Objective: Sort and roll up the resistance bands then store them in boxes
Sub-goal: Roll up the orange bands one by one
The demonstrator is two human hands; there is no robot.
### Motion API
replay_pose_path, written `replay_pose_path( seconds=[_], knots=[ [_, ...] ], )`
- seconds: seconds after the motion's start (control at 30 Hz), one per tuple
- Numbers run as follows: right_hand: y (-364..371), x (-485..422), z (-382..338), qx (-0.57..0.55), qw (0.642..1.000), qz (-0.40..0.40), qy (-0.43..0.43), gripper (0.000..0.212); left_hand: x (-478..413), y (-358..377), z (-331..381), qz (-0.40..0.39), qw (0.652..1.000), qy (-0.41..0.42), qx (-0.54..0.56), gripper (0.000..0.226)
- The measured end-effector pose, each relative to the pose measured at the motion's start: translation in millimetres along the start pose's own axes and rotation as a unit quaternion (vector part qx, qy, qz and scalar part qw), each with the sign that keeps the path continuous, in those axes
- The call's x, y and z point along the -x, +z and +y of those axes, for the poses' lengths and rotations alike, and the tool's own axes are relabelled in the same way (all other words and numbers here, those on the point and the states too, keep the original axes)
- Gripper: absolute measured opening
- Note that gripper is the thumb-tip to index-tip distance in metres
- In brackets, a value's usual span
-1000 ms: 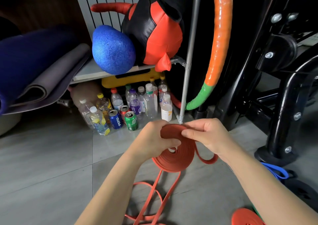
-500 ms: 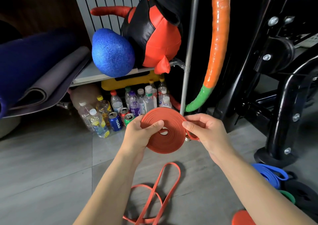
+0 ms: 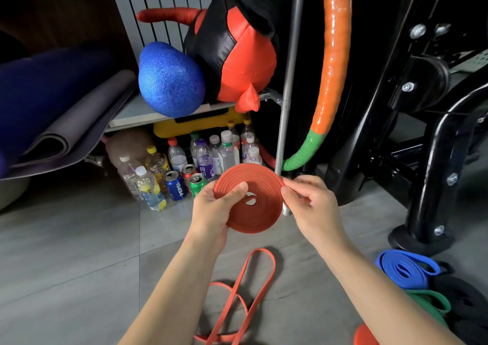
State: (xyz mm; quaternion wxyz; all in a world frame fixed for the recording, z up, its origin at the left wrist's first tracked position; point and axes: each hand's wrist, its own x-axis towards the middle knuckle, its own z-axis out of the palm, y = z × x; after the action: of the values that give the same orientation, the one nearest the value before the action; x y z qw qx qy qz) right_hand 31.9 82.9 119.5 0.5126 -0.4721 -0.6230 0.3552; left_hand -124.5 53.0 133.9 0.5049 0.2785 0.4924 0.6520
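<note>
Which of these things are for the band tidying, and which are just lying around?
For the job: rolled orange band, held by the left hand and pinched by the right hand; loose orange band on the floor; blue band; green band.
Just lying about: drink bottles; Pepsi can; blue foam ball; rolled mats; red and black bag.

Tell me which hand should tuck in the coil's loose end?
Right, probably. The right hand pinches the end at the right edge of the coil; the left hand grips it, thumb across its face.
</note>
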Motion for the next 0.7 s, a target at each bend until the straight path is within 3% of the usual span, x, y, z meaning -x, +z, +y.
replay_pose_path(
  seconds=[0.1,0.27,0.5,0.6,0.7],
  knots=[
    [-2,1,6,0.039,0.999,-0.008,-0.019,0.025,-1,-1,-7,0.015,1.0,-0.016,0.015,0.014],
    [-9,0,14,-0.036,0.998,0.022,0.048,0.019,-2,3,-17,0.017,0.999,-0.019,0.026,0.012],
    [-51,4,11,-0.058,0.986,-0.046,0.151,0.037,1,22,-42,0.005,0.997,-0.07,0.022,0.02],
    [-74,29,29,-0.047,0.976,-0.047,0.21,0.037,5,32,-70,-0.018,0.993,-0.109,-0.036,0.019],
    [-88,73,70,-0.044,0.955,-0.037,0.291,0.024,18,34,-116,-0.035,0.977,-0.163,-0.131,0.02]
  ],
)
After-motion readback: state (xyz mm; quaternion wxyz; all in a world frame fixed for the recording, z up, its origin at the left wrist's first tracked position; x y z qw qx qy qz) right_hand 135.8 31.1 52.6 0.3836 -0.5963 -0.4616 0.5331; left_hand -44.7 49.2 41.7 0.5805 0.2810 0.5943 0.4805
